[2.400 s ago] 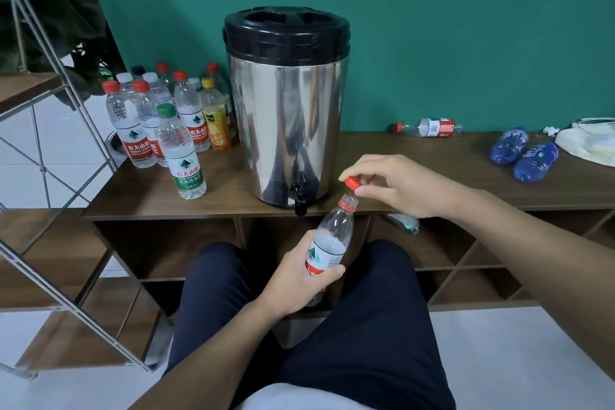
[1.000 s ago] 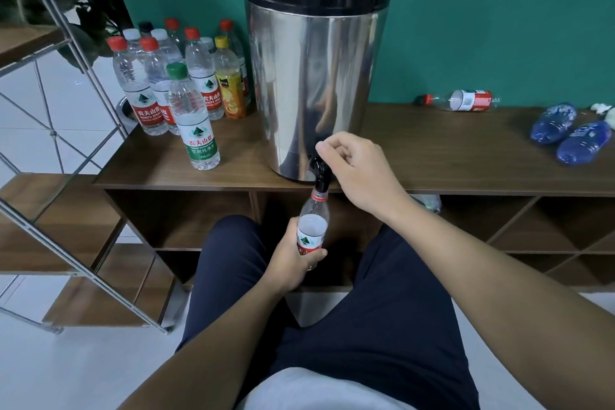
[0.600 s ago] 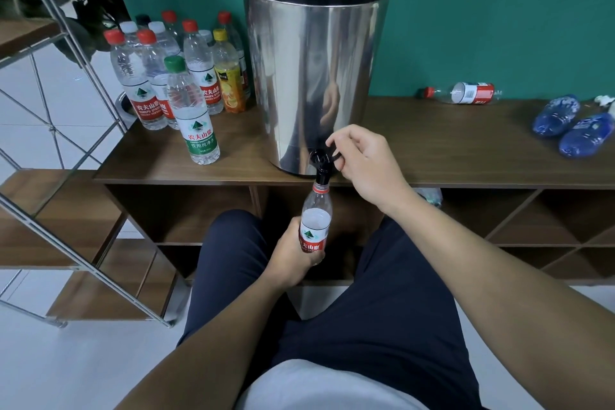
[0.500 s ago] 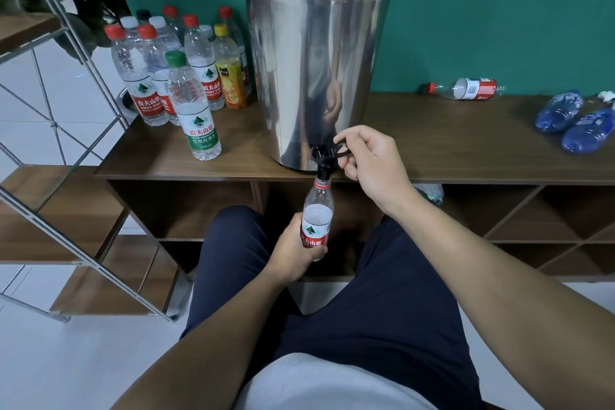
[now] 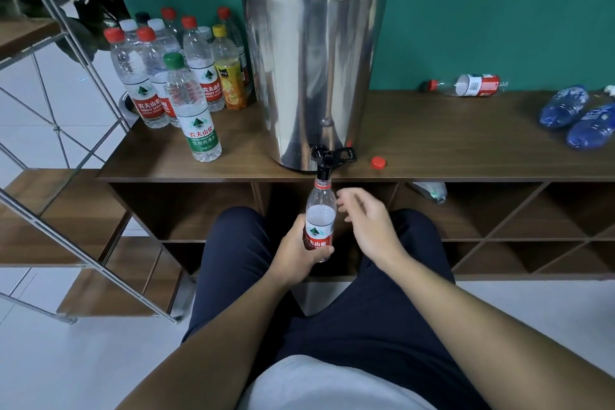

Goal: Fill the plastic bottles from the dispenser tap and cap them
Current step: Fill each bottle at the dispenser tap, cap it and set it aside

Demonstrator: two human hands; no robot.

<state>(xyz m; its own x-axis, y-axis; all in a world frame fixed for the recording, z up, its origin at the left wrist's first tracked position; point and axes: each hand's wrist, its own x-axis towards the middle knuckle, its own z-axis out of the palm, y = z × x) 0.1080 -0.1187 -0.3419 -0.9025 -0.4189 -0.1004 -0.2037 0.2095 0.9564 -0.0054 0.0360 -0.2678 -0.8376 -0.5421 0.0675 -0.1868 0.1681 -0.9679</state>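
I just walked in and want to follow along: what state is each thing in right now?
Bottle under the tap: uncapped, upright, partly filled.
Tap lever: turned sideways.
Red cap: loose on the shelf.
Left hand: grips the bottle.
Right hand: holds nothing.
Green-capped bottle: capped, upright.
Red-labelled bottle: capped, lying down.

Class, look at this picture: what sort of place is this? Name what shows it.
Probably an indoor room at home or in an office: a wooden cubby shelf against a green wall, white tiled floor, and a metal staircase.
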